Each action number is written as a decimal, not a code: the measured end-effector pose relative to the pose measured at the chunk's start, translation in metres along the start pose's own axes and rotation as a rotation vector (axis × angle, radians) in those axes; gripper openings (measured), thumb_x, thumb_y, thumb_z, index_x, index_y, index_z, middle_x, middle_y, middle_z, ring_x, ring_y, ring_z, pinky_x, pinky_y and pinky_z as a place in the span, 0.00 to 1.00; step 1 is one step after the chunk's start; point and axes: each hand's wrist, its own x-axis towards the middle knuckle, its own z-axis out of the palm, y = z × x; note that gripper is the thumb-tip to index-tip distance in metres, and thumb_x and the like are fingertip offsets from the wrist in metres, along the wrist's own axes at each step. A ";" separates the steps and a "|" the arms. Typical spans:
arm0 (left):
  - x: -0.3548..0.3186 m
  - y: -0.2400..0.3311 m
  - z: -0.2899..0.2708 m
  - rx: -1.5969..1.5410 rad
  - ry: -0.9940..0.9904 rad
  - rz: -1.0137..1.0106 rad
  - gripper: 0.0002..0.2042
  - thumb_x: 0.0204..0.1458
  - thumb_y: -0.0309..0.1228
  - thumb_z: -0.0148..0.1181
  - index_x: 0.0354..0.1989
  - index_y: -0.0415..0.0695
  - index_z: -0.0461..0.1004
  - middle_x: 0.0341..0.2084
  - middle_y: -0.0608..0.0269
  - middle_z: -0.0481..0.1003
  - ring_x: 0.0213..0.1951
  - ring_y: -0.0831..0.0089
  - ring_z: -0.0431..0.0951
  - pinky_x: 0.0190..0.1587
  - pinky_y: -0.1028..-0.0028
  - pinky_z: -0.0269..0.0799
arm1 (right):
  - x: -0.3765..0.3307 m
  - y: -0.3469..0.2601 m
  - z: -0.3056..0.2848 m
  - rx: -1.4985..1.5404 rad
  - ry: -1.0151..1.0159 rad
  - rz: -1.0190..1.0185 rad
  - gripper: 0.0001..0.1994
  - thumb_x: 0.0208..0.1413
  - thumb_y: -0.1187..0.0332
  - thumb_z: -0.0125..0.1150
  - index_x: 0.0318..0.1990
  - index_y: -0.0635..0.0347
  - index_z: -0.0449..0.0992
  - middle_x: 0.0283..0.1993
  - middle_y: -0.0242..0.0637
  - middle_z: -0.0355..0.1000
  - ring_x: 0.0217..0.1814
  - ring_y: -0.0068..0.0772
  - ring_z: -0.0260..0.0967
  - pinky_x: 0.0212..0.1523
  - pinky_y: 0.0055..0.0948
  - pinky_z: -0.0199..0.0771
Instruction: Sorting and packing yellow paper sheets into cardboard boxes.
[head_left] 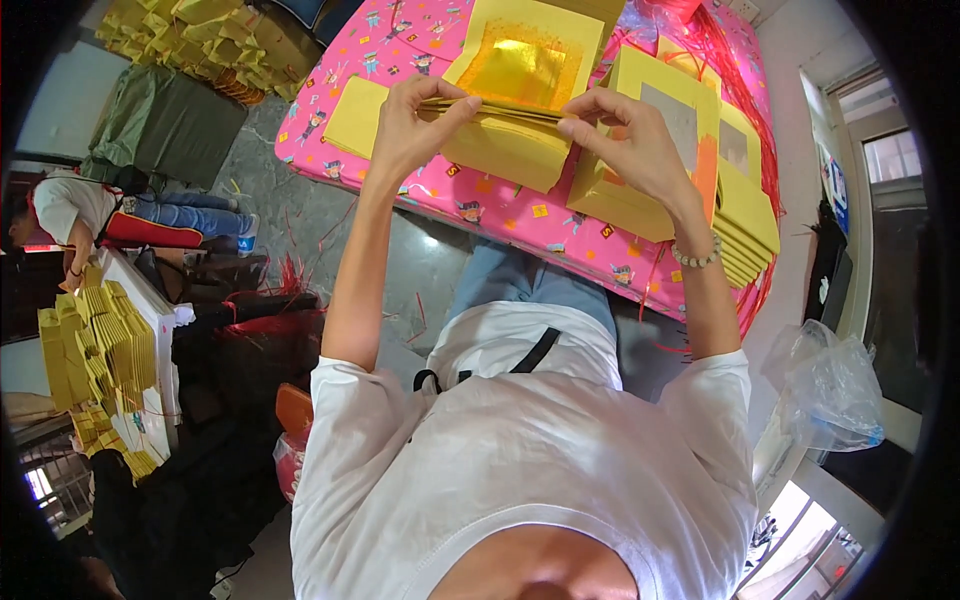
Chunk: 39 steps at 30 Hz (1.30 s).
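My left hand [412,128] pinches the left end of a thin stack of folded yellow paper [500,108], thumb and fingers closed on its edge. At the right end, my right hand [632,138] grips the same edge between thumb and fingers. Just beyond that edge lies a yellow sheet with a shiny gold foil square [525,68] bordered in orange. Below the held edge, toward me, a thicker yellow paper block [510,152] rests on the pink patterned tablecloth [470,205]. Flat yellow paper [356,118] lies beside my left hand.
Yellow paper stacks [745,225] and a block with a grey panel [672,110] stand at the right. Red strings [755,120] trail along the table's right edge. At the left, a person [85,215] works by a table of yellow paper bundles [110,330]. More bundles [200,40] are heaped far left.
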 end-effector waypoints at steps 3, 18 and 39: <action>0.000 0.007 0.000 -0.005 0.021 -0.018 0.14 0.43 0.39 0.66 0.25 0.38 0.78 0.21 0.61 0.73 0.26 0.72 0.74 0.32 0.73 0.69 | -0.002 0.008 -0.002 -0.162 0.022 -0.136 0.22 0.44 0.54 0.68 0.41 0.62 0.75 0.36 0.37 0.73 0.38 0.30 0.71 0.40 0.28 0.70; 0.002 0.010 -0.002 -0.010 -0.067 0.014 0.14 0.45 0.39 0.65 0.26 0.38 0.77 0.23 0.61 0.71 0.29 0.71 0.73 0.34 0.72 0.68 | 0.021 0.031 -0.011 -0.056 -0.201 0.011 0.26 0.36 0.53 0.73 0.40 0.60 0.73 0.38 0.36 0.68 0.41 0.33 0.68 0.43 0.29 0.69; 0.002 0.005 -0.003 -0.003 -0.040 -0.017 0.15 0.47 0.40 0.63 0.27 0.38 0.77 0.24 0.62 0.72 0.30 0.72 0.73 0.35 0.73 0.67 | 0.021 0.026 -0.022 -0.384 0.045 -0.487 0.23 0.38 0.57 0.69 0.42 0.55 0.72 0.38 0.36 0.67 0.39 0.41 0.67 0.38 0.34 0.70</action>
